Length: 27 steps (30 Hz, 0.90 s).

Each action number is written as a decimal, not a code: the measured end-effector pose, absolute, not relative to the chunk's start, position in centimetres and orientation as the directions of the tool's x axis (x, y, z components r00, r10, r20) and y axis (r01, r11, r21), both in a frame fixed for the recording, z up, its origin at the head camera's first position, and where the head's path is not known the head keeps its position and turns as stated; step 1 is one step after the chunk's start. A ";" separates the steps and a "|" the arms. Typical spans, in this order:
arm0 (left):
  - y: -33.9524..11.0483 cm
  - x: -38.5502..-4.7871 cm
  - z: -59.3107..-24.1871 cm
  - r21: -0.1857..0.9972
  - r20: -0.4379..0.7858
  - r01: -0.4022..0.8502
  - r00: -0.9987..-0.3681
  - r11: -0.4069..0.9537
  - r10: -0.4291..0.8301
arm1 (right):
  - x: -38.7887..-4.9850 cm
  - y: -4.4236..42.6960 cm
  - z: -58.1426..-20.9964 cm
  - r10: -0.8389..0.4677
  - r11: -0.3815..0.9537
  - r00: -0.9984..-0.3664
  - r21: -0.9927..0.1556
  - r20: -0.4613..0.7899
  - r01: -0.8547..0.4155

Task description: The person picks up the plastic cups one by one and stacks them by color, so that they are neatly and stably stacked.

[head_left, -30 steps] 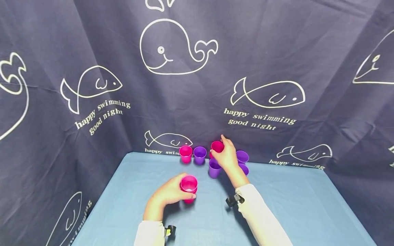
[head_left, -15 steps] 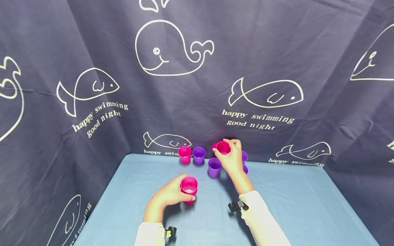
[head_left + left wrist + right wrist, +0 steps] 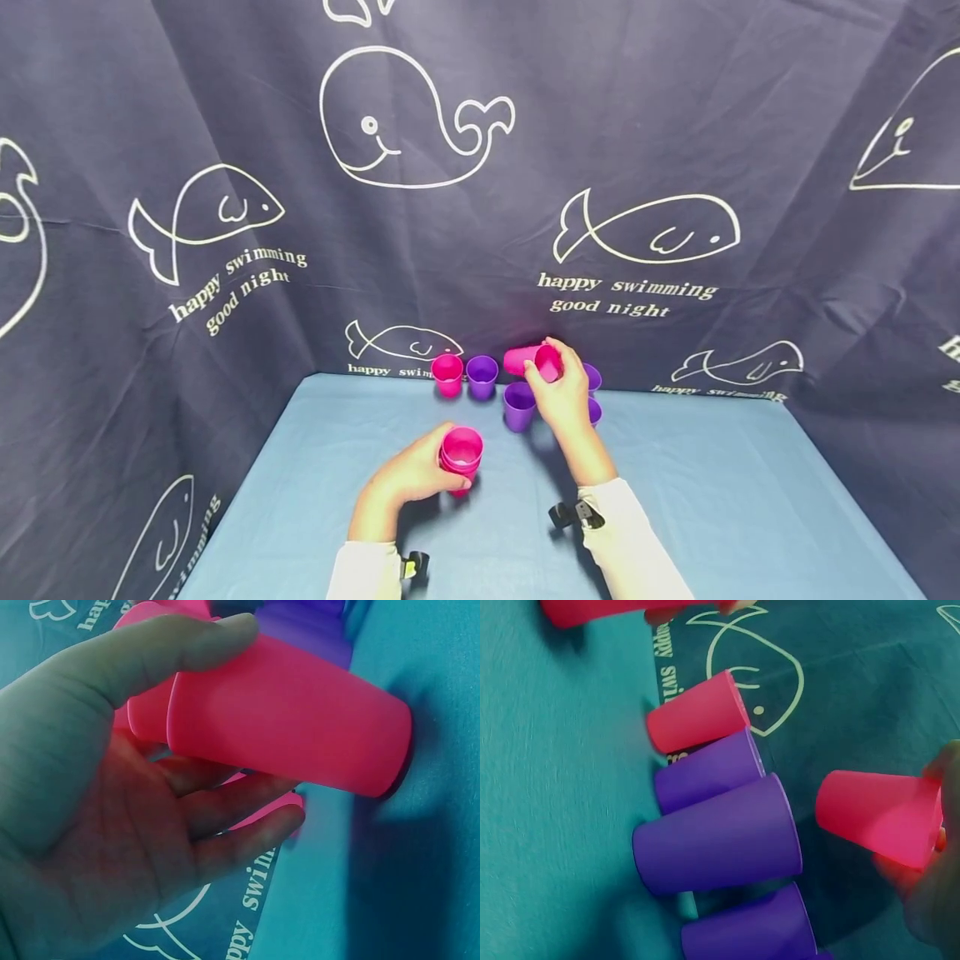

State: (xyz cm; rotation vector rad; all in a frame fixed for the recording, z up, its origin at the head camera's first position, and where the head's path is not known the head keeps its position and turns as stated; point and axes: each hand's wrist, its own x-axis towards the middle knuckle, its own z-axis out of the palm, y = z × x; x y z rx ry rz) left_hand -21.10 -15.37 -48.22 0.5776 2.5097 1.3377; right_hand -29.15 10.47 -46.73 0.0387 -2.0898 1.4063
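Observation:
My left hand (image 3: 412, 472) grips a stack of nested pink cups (image 3: 460, 477) just above the front-middle of the table. In the left wrist view the thumb lies across the outer cup (image 3: 292, 712), and several rims show behind it. At the back, my right hand (image 3: 564, 392) holds another pink cup (image 3: 519, 360) by its rim end. That cup is tipped sideways, its base pointing left and its mouth toward the palm. In the right wrist view the same cup (image 3: 877, 814) hangs apart from the purple cups.
Along the back stand a pink cup (image 3: 447, 377) and a purple cup (image 3: 482, 377). A second purple cup (image 3: 519, 407) stands nearer. More purple cups (image 3: 595, 412) are partly hidden behind the right hand. Dark printed cloth (image 3: 450, 250) rises behind the blue table (image 3: 720, 483).
The right hand has lifted its pink cup slightly rightward and tipped it from upright onto its side. The left hand keeps its hold on the stack, nearly still. The head view has shifted slightly.

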 end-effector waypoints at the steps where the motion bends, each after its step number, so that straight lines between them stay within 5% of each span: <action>1: -15.3 -21.1 -48.2 0.831 -0.026 0.229 -0.895 0.507 0.445 | -29.0 10.5 -46.7 0.303 0.428 -0.812 -0.833 0.499 -0.351; 15: -15.0 -20.9 -48.0 0.812 -0.007 0.244 -0.904 0.529 0.428 | -26.9 10.0 -47.1 0.365 0.386 -0.819 -0.873 0.442 -0.299; 27: -15.1 -21.2 -48.4 0.806 0.009 0.253 -0.909 0.535 0.417 | -25.0 9.2 -46.7 0.282 0.330 -0.838 -0.867 0.467 -0.372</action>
